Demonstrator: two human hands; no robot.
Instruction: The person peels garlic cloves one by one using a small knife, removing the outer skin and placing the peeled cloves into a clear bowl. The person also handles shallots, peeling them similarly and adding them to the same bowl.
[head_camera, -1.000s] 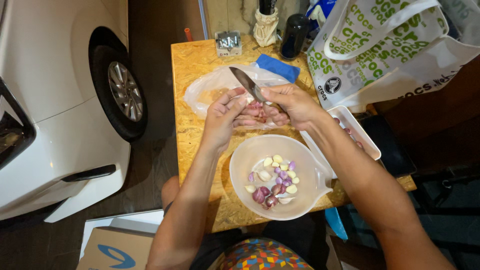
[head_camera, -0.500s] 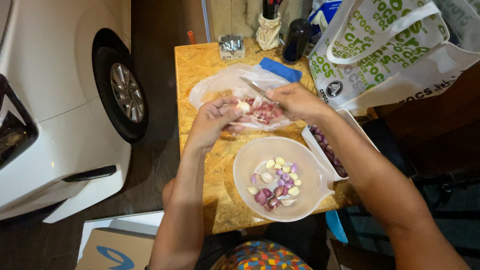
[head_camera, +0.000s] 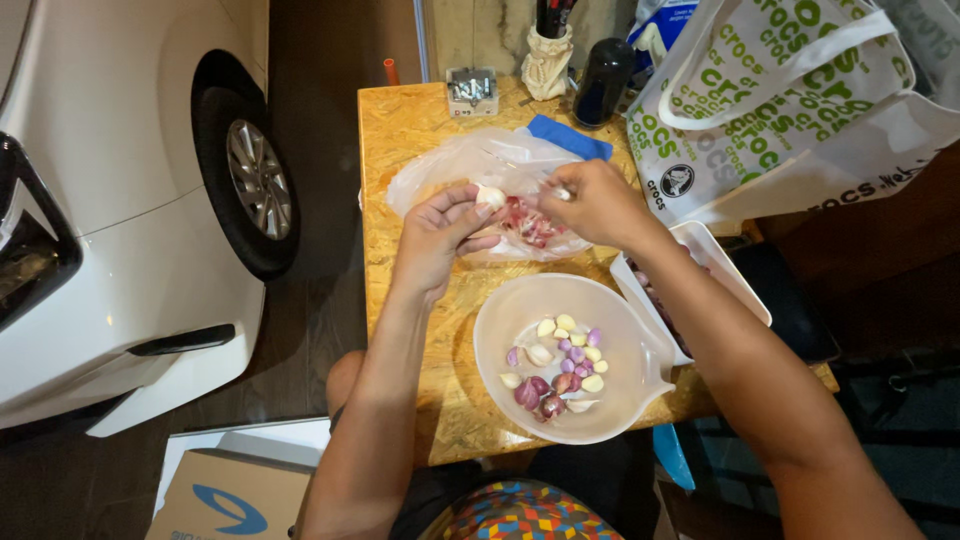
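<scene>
Our left hand pinching a pale garlic clove at its fingertips, our right hand closed around something small, both over the plastic bag of peels, bowl of peeled cloves nearer us on the table.

Under both hands the table is pressed wood chips, rough and matt. Just beyond the fingers lies a thin, clear plastic bag, crinkled and shiny. The left hand pinches a garlic clove with a smooth, pale, slightly glossy skin. Below the hands sits a bowl of cloudy, smooth plastic, holding peeled cloves with a faint sheen. By the right hand stands a white plastic tray, smooth. Beyond it hangs a tote bag of matt woven cloth. Far left of the left hand, the car is glossy painted metal.
</scene>
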